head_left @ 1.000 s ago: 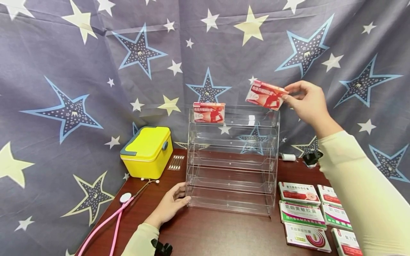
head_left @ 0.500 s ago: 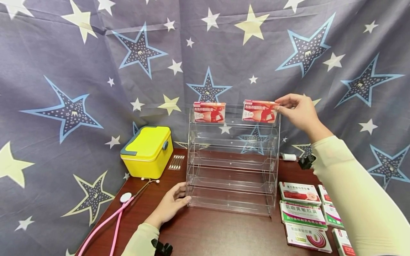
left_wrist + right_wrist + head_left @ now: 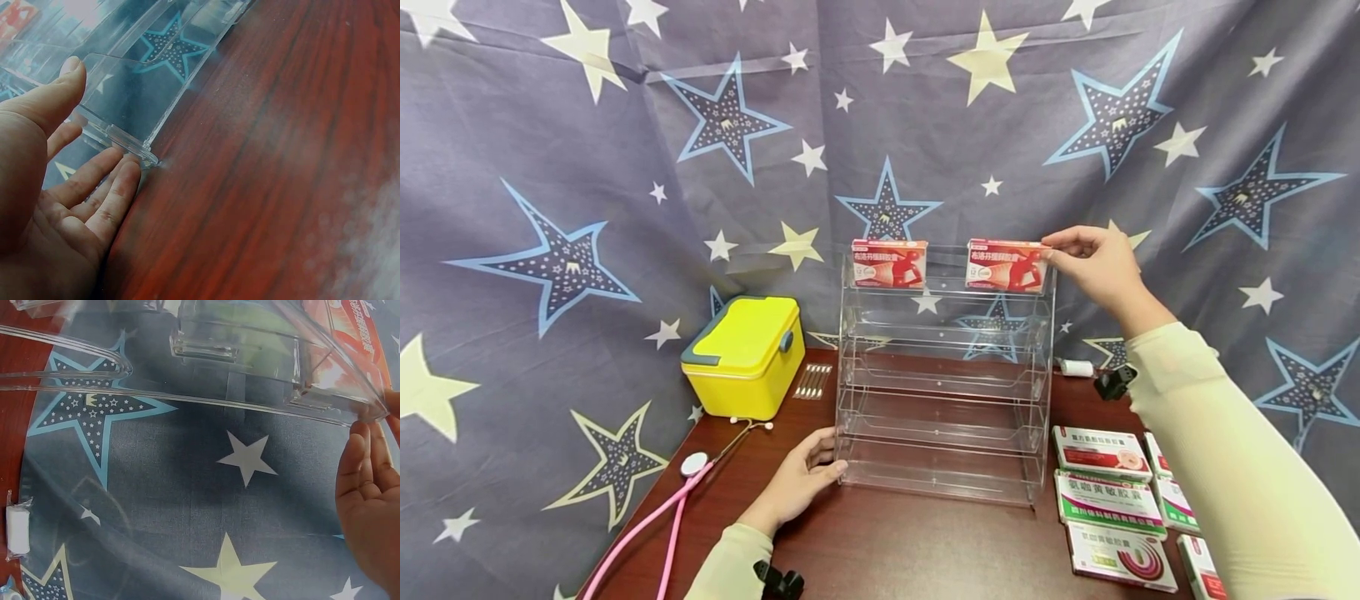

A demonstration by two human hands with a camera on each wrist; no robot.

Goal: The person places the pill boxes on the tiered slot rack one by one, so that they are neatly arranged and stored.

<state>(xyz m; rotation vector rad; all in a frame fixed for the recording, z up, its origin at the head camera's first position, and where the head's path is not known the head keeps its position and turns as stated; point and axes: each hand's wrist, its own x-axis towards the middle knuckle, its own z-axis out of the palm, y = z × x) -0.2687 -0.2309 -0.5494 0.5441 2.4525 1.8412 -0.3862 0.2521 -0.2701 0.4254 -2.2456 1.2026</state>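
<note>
Loosely spread, left hand (image 3: 796, 485) touches the rack (image 3: 936, 482) at its lower left corner; up on the top shelf (image 3: 946, 286), left box (image 3: 889, 265) sits facing out; same shelf, right end, right box (image 3: 1002, 267), its edge pinched by right hand (image 3: 1101, 268); flat boxes (image 3: 1108, 502) lie lower right.

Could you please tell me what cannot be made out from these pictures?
Head view: the smallest print on the right red box, too small to read.
Head view: much of the outer medicine boxes, hidden by the right sleeve.
Head view: the inside of the yellow case, hidden by its closed lid.
Head view: the pink tubing's lower end, cut off by the bottom edge.
Right wrist view: part of the right hand, cut off by the right edge.
</note>
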